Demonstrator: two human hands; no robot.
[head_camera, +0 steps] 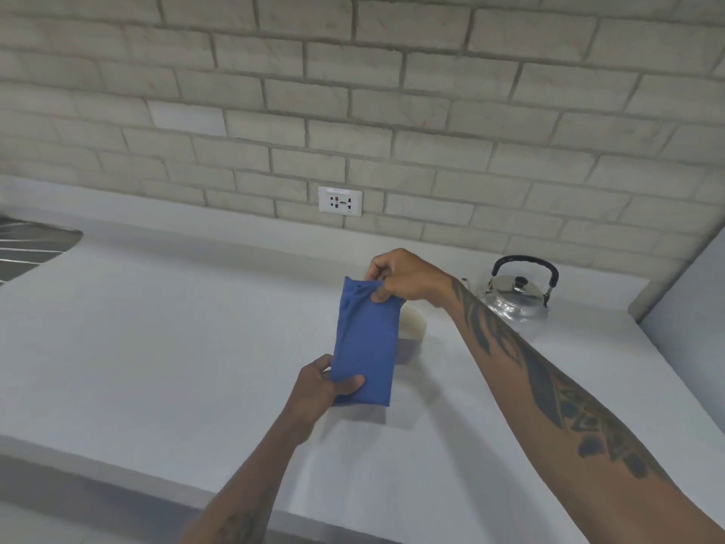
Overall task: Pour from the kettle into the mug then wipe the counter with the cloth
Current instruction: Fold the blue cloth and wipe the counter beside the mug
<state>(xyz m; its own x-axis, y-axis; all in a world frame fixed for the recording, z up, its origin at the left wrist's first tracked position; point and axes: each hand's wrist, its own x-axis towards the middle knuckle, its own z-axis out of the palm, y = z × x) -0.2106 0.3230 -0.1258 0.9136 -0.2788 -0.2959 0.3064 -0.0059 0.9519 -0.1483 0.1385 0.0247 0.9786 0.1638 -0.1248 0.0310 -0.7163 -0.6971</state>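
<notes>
A folded blue cloth [367, 339] is held in the air above the white counter [176, 347]. My left hand [321, 386] grips its near bottom corner. My right hand [400, 278] pinches its far top edge. Behind the cloth stands a pale mug [412, 327], mostly hidden by it. A shiny steel kettle [516, 294] with a black arched handle sits upright on the counter at the back right, beyond my right forearm.
A brick wall runs behind the counter with a white power socket [340, 201] low on it. A metal sink drainer [31, 245] shows at the far left. A wall corner [682, 308] closes the counter on the right.
</notes>
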